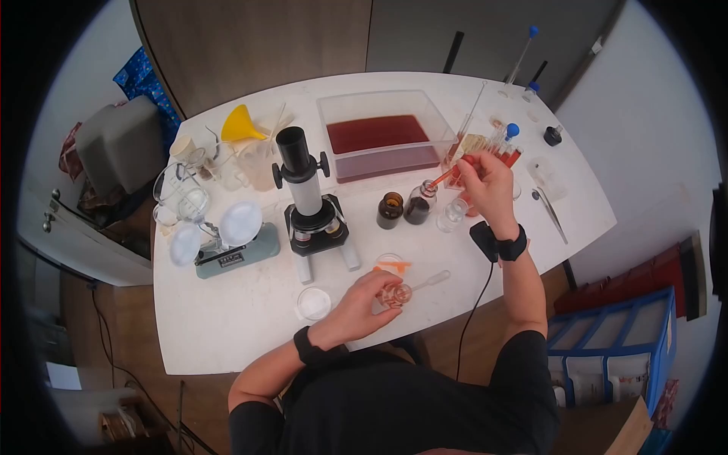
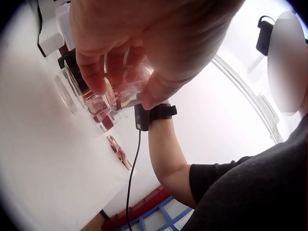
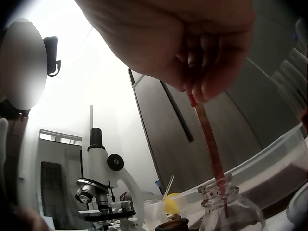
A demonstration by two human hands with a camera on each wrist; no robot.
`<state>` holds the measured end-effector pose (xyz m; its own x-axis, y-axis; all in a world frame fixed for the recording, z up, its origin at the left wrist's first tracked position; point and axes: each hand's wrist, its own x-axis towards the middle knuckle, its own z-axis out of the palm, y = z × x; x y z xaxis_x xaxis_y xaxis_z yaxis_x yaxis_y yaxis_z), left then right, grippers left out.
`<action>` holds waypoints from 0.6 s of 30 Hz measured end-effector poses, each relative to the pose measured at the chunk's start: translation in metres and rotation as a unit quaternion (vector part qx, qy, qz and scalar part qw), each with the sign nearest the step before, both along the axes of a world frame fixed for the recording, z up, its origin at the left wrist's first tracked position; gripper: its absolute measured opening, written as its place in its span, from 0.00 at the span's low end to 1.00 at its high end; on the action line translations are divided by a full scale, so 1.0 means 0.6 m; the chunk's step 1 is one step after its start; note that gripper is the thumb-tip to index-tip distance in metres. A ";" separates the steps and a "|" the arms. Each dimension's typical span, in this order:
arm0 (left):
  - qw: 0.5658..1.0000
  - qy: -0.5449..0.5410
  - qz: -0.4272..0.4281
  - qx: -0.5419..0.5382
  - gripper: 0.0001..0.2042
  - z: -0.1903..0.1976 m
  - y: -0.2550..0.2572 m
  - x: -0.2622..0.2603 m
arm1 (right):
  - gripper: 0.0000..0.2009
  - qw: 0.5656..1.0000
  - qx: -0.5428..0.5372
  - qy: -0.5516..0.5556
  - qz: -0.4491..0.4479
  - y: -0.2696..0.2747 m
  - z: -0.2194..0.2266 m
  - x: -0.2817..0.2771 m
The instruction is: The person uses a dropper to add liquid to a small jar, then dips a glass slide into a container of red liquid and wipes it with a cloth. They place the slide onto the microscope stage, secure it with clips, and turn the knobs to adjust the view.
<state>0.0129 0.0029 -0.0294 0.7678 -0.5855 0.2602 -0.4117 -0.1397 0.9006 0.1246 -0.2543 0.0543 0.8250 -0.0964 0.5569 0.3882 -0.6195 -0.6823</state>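
Note:
My right hand pinches the red top of a dropper. Its reddish tube slants down into the neck of a clear glass bottle with dark liquid in it. Beside that bottle stand a brown glass bottle without a cap and a clear glass jar. Near the table's front edge my left hand holds a small clear glass jar between thumb and fingers. A plastic pipette and a dish with orange strips lie close to this jar.
A microscope and a balance scale stand to the left. Behind the bottles sits a clear plastic tub of red liquid. Test tubes stand behind my right hand, tweezers lie farther right, and a yellow funnel is at the back left.

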 end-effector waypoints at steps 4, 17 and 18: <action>1.000 0.018 0.014 -0.013 0.22 0.004 0.005 -0.004 | 0.06 1.000 0.022 0.007 0.008 -0.001 -0.002 0.000; 0.999 0.031 0.036 -0.001 0.23 0.001 0.022 -0.010 | 0.10 0.997 0.056 0.039 0.029 0.003 0.002 -0.019; 0.999 0.028 0.038 -0.002 0.23 0.000 0.023 -0.010 | 0.10 0.997 0.064 0.041 0.032 0.003 0.002 -0.021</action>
